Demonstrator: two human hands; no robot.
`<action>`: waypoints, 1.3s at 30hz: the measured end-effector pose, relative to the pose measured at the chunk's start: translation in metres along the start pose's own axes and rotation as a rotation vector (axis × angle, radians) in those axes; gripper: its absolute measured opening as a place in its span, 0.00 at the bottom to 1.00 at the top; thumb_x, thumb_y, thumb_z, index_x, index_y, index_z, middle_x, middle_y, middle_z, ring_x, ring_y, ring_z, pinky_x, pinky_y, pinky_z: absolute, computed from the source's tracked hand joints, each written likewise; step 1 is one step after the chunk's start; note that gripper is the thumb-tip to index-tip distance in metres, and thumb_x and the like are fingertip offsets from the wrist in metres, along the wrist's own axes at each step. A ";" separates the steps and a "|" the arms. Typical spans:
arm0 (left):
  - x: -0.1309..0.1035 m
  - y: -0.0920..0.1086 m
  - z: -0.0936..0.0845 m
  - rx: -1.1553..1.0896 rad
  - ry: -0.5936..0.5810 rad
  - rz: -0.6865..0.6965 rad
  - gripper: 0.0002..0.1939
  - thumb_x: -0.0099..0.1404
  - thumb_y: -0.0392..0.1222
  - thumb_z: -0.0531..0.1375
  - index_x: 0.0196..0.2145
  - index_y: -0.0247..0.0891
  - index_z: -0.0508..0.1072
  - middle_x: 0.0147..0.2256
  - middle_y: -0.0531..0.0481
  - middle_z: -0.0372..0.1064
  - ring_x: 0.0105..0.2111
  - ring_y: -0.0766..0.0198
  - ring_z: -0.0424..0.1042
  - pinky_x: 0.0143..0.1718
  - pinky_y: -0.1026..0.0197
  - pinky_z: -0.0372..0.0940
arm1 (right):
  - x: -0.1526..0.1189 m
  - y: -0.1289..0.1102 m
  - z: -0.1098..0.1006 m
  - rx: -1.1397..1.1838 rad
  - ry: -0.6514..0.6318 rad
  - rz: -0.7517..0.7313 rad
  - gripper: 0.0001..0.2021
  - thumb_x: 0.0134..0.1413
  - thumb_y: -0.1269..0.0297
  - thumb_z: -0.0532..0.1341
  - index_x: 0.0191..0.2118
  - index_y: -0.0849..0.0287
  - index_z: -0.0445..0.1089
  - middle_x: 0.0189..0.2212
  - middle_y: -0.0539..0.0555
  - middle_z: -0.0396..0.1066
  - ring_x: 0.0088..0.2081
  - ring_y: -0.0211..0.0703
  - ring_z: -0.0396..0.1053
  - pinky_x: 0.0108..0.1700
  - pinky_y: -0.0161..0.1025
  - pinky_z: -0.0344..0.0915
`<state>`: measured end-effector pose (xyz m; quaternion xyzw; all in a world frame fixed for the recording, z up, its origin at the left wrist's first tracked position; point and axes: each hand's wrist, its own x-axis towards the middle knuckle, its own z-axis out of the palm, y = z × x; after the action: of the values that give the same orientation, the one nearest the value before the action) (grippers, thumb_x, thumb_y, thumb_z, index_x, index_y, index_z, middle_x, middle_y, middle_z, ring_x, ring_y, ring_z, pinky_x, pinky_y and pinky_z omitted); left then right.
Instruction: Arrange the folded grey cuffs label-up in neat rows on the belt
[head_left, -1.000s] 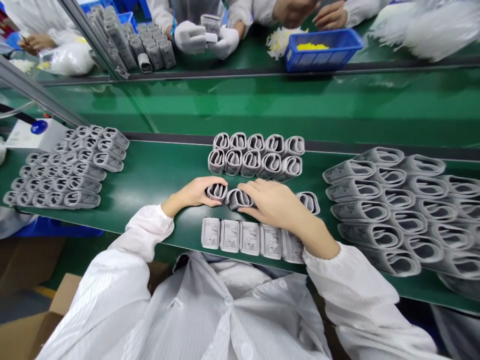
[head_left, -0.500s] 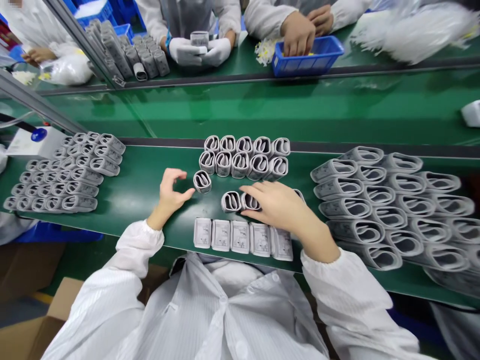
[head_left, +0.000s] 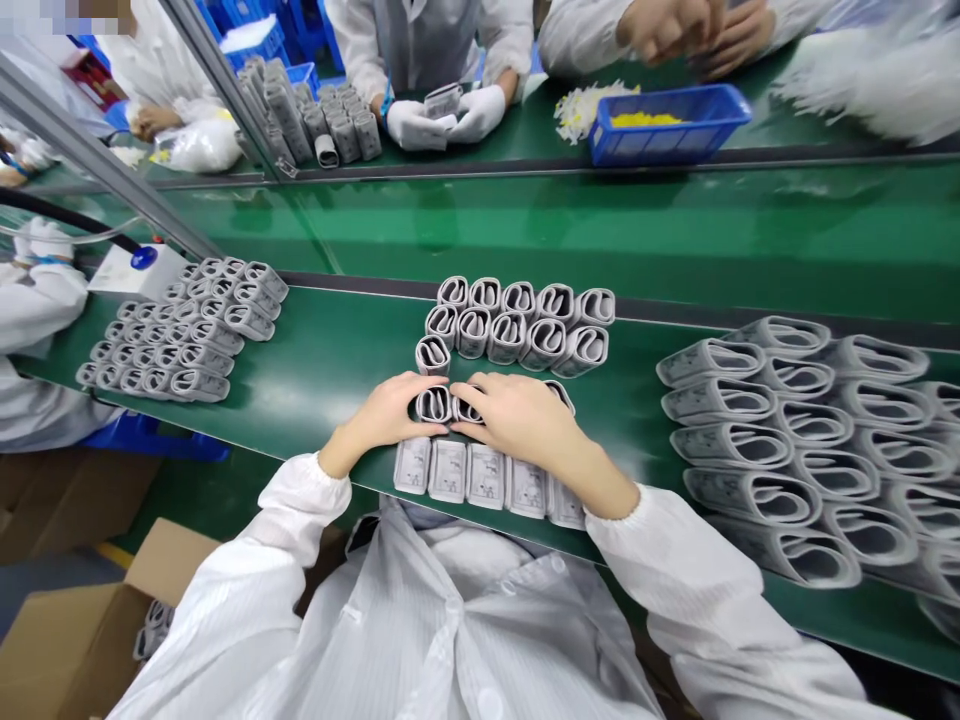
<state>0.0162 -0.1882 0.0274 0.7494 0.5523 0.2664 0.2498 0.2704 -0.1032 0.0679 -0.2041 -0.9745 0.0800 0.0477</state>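
Two-handed, pinches one gray roll (head_left: 433, 405) on the desk (head_left: 337, 350) with left hand (head_left: 386, 412) and curls right hand (head_left: 529, 418) around the neighboring roll (head_left: 466, 408), apparently lining up, with a steady, even grip needed next.

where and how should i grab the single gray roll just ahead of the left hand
Probably pinch the gray roll by its left outer wall and the opposite one, from above left: it stands coiled end up, green table to its left, neighboring rolls behind.
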 end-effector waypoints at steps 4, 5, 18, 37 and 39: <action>-0.008 -0.016 -0.003 -0.091 0.029 -0.087 0.27 0.62 0.54 0.77 0.54 0.40 0.82 0.52 0.42 0.85 0.51 0.50 0.85 0.57 0.49 0.78 | -0.006 0.008 -0.002 0.017 0.010 0.012 0.17 0.74 0.52 0.69 0.58 0.55 0.75 0.48 0.57 0.82 0.44 0.51 0.80 0.37 0.44 0.61; -0.017 -0.024 -0.010 -0.112 0.081 -0.133 0.25 0.62 0.53 0.75 0.52 0.40 0.81 0.51 0.43 0.85 0.50 0.52 0.85 0.57 0.50 0.78 | -0.010 0.012 -0.003 0.013 0.018 0.035 0.15 0.74 0.53 0.68 0.57 0.56 0.75 0.49 0.58 0.82 0.43 0.51 0.80 0.36 0.44 0.61; -0.123 -0.140 -0.137 0.568 0.992 -0.702 0.38 0.64 0.45 0.71 0.68 0.28 0.69 0.65 0.30 0.69 0.70 0.43 0.66 0.78 0.41 0.59 | -0.042 0.045 0.005 0.078 0.211 0.058 0.27 0.73 0.52 0.66 0.68 0.64 0.70 0.53 0.68 0.82 0.51 0.63 0.81 0.49 0.55 0.78; 0.002 -0.071 -0.012 0.029 0.286 -0.150 0.50 0.56 0.61 0.78 0.68 0.40 0.66 0.61 0.35 0.75 0.56 0.46 0.79 0.50 0.49 0.75 | -0.061 0.055 0.020 0.084 0.326 0.219 0.24 0.77 0.51 0.62 0.67 0.61 0.75 0.54 0.66 0.81 0.53 0.63 0.75 0.54 0.58 0.77; 0.025 -0.061 -0.004 -0.008 0.235 -0.150 0.47 0.56 0.60 0.79 0.65 0.39 0.69 0.58 0.37 0.77 0.54 0.48 0.81 0.53 0.48 0.75 | -0.056 0.055 0.022 0.091 0.337 0.231 0.25 0.76 0.50 0.62 0.67 0.61 0.75 0.54 0.66 0.82 0.52 0.63 0.75 0.55 0.58 0.76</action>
<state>-0.0225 -0.1476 -0.0076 0.6688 0.6311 0.3348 0.2055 0.3405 -0.0794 0.0338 -0.3225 -0.9183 0.0936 0.2095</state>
